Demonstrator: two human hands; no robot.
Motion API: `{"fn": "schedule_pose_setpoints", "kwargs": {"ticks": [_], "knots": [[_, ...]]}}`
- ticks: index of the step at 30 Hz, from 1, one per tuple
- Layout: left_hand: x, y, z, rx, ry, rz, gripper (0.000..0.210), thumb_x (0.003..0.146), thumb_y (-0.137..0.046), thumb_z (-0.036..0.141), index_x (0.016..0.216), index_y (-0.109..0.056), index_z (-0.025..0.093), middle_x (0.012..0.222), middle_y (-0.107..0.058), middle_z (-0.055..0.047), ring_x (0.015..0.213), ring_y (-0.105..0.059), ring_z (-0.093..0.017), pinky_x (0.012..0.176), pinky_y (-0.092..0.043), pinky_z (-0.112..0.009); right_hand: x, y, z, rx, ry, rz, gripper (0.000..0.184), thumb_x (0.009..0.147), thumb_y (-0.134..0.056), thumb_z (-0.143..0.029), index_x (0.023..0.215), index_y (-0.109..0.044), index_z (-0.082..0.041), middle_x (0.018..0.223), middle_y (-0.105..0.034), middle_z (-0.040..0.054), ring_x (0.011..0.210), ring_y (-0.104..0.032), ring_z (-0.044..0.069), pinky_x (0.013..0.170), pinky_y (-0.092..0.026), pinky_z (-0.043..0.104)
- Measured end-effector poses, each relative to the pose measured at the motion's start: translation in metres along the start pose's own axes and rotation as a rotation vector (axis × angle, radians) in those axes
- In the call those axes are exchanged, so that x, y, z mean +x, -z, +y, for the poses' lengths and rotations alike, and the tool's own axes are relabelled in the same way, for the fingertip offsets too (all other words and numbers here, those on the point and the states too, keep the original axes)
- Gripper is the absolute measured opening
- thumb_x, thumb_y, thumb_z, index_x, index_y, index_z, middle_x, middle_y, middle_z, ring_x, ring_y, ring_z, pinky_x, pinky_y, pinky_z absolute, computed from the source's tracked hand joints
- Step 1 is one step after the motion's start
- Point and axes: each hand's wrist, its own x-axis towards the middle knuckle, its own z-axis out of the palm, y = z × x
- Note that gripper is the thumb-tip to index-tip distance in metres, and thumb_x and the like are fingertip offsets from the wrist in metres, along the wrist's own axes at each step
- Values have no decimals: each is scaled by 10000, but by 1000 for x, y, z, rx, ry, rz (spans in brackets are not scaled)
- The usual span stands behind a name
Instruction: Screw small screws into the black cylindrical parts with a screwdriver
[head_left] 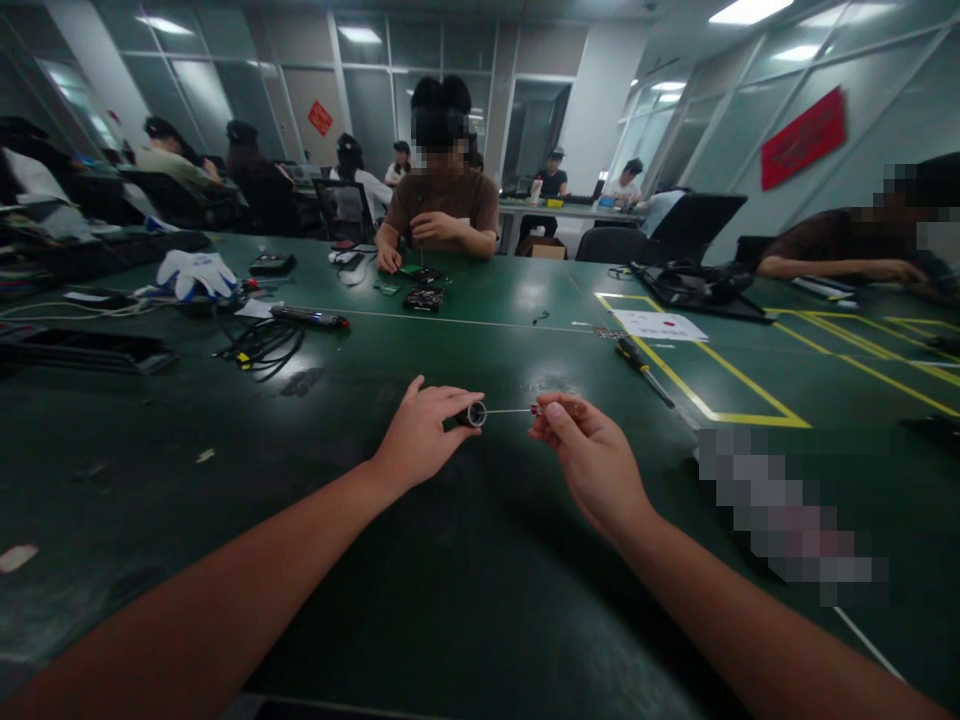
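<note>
My left hand (421,428) pinches a short black cylindrical part (473,413) between thumb and fingers, its silver-ringed round end facing right and toward me. In my right hand (592,445), closed fingers grip what looks like a small screwdriver (510,411) with a thin pale shaft and a red bit near the fingertips. The shaft runs level to the left and meets the cylinder's round end; whether its tip is inside or just touching, I cannot tell. Most of the handle is hidden in the fingers. Both hands are above the green table (480,600).
A yellow-and-black screwdriver (645,370) lies to the right, near a white sheet (660,325) and yellow tape lines. Coiled black cable (262,345), a dark pen-like tool (309,317) and white gloves (196,275) are at left. Across the table a person (442,200) handles small parts.
</note>
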Motion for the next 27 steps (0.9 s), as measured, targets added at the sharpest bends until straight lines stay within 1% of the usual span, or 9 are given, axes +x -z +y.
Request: {"fn": "schedule_pose_setpoints", "kwargs": {"ticks": [4, 9, 12, 15, 17, 19, 21, 23, 27], "knots": [[0, 0, -1, 9, 2, 10, 424, 894, -784, 234, 1304, -695, 300, 1307, -734, -41, 1258, -652, -264, 1251, -228, -683, 1, 3, -1, -54, 16, -63, 264, 851, -802, -465, 997, -774, -247, 823, -717, 5, 780, -660, 170, 794, -527, 356], [0, -1, -2, 18, 0, 21, 404, 898, -777, 227, 1289, -703, 298, 1304, -737, -49, 1252, -658, -273, 1241, -242, -692, -4, 0, -7, -132, 37, -127, 258, 856, -797, -429, 1045, -765, -257, 778, -685, -12, 692, -614, 160, 692, -497, 334], [1, -2, -2, 10, -12, 32, 394, 881, -792, 200, 1260, -720, 280, 1274, -751, -49, 1220, -675, -270, 1213, -327, -659, -6, -2, -8, -121, 63, -147, 272, 902, -735, -496, 1022, -772, -255, 772, -668, -4, 717, -610, 170, 715, -500, 343], [1, -3, -3, -32, -52, 40, 420, 851, -813, 159, 1253, -728, 244, 1250, -758, -54, 1175, -689, -256, 1116, -491, -540, -7, -2, -4, -145, 64, -98, 333, 968, -635, -536, 961, -784, -238, 716, -632, -2, 702, -590, 166, 710, -484, 339], [1, -4, -3, -57, -61, 45, 439, 840, -818, 140, 1259, -728, 234, 1248, -757, -54, 1164, -689, -249, 1061, -545, -484, -5, -2, -2, -134, 39, -40, 269, 950, -676, -481, 980, -781, -234, 721, -640, -7, 704, -593, 161, 717, -485, 334], [0, -4, -3, -64, -56, 53, 444, 838, -818, 133, 1260, -729, 236, 1249, -757, -52, 1165, -689, -246, 1054, -557, -470, -4, -3, 0, -80, 15, 15, 202, 898, -743, -415, 991, -765, -237, 760, -667, -10, 729, -615, 160, 741, -502, 334], [0, -5, -2, -64, -56, 55, 440, 837, -819, 133, 1256, -732, 236, 1245, -759, -51, 1164, -691, -246, 1056, -561, -473, -4, -4, 1, -14, -3, 48, 179, 850, -791, -381, 946, -745, -236, 818, -696, -5, 768, -645, 165, 775, -526, 344], [0, -5, -1, -70, -55, 57, 434, 834, -820, 129, 1246, -737, 232, 1236, -763, -52, 1157, -697, -245, 1054, -565, -473, -4, -5, 1, 32, -14, 56, 192, 819, -824, -382, 905, -733, -235, 865, -719, 5, 810, -671, 176, 820, -547, 367], [0, -4, -2, -84, -39, 75, 429, 831, -819, 119, 1238, -740, 229, 1238, -763, -57, 1165, -700, -247, 1067, -562, -480, -6, -7, 2, 32, -13, 47, 235, 804, -849, -416, 933, -756, -242, 883, -737, 17, 852, -691, 190, 898, -559, 408]]}}
